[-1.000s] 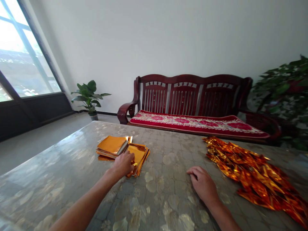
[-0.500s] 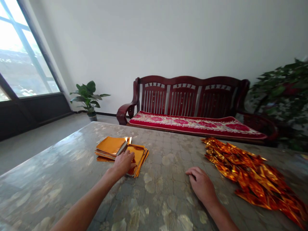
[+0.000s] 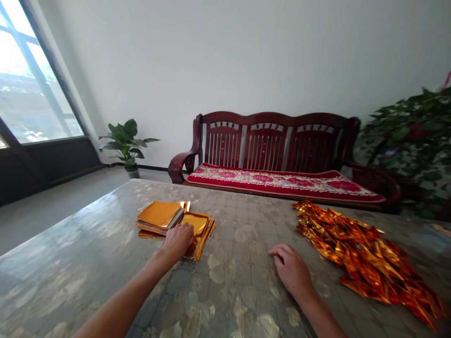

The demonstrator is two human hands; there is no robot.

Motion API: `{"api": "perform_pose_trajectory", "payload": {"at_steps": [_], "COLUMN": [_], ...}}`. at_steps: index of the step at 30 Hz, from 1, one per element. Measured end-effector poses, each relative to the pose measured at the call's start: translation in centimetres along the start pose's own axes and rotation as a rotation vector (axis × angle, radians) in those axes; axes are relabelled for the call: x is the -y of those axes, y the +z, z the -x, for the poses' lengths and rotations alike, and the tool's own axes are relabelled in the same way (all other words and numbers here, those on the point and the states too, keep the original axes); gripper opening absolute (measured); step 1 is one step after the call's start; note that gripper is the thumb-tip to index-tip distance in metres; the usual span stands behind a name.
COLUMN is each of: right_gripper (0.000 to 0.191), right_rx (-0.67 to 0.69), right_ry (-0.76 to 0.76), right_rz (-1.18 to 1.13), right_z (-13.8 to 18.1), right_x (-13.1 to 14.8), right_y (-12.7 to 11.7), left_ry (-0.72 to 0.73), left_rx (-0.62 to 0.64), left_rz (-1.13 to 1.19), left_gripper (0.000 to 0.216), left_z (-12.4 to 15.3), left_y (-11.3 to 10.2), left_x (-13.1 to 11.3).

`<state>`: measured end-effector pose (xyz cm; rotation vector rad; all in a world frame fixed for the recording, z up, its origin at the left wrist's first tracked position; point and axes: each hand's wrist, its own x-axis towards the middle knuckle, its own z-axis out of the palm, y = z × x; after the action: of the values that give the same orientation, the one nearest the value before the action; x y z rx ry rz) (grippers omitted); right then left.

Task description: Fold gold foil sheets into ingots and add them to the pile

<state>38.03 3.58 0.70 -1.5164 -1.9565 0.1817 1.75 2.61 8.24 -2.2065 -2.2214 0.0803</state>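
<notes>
Seemingly midway: folded foil pieces [image 3: 359,253] are lying heaped near the open right hand [image 3: 292,272] resting on the bench [image 3: 229,286]; the left hand [image 3: 178,239] is touching the flat sheets [image 3: 160,216], grip unclear.

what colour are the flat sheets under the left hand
Shiny gold-orange foil sheets under the left hand, seen best in the head view.

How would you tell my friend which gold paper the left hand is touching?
Start at the big patterned table in front of the red wooden bench. On its left side, the left hand rests on a neat stack of flat gold foil sheets. Unlike the crinkly heap of folded gold foil pieces on the right, these lie smooth and square.
</notes>
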Motion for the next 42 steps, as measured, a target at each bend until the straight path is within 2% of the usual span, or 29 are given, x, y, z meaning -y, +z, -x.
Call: {"api": "perform_pose_trajectory", "payload": {"at_steps": [4,8,10,13,16,18,21,24,26,30,36,42], "right_gripper": [0.026,0.025,0.026,0.037,0.062,0.068,0.066,0.057,0.047,0.03,0.016,0.017], "right_rx": [0.003,-0.013,-0.024,-0.018,0.049,0.088,0.115,0.106,0.096,0.072,0.101,0.217], "right_ry": [-0.008,-0.012,-0.014,-0.031,-0.155,-0.255,-0.333,-0.348,-0.349,-0.355,-0.472,-0.522], "right_rz": [-0.009,-0.014,-0.017,-0.057,-0.15,-0.177,-0.172,-0.174,-0.179,-0.162,-0.091,-0.05], "right_z": [0.0,0.0,0.1,0.4,0.8,0.9,0.9,0.8,0.8,0.8,1.3,1.8], "right_x": [0.1,0.2,0.2,0.5,1.0,1.3,1.5,1.4,1.3,1.2,2.4,3.6], "right_y": [-0.1,-0.1,-0.1,-0.2,-0.2,-0.3,-0.4,-0.4,-0.3,-0.4,-1.3,-1.6], "left_ry": [0.004,0.098,0.187,0.431,0.629,0.674,0.706,0.796,0.82,0.761,0.492,0.24], "left_rx": [-0.01,-0.027,-0.027,-0.061,-0.089,-0.078,-0.044,-0.051,-0.067,-0.083,-0.08,-0.139], "left_rz": [0.01,0.037,0.057,0.063,0.059,0.091,0.185,0.241,0.243,0.238,0.301,0.444], "left_gripper": [0.026,0.024,0.021,0.017,0.01,0.01,0.012,0.033,0.038,0.039,0.033,0.029], "left_z": [0.2,1.1,1.7,2.2,2.3,2.4,2.8,3.6,3.8,3.1,1.4,-0.3], "left_y": [-0.5,-0.4,0.2,1.5,2.5,2.7,2.5,2.3,2.4,2.9,2.8,3.8], "left_x": [-0.4,-2.7,-4.6,-7.7,-10.3,-11.4,-12.3,-12.3,-12.2,-11.9,-12.8,-14.0]}}
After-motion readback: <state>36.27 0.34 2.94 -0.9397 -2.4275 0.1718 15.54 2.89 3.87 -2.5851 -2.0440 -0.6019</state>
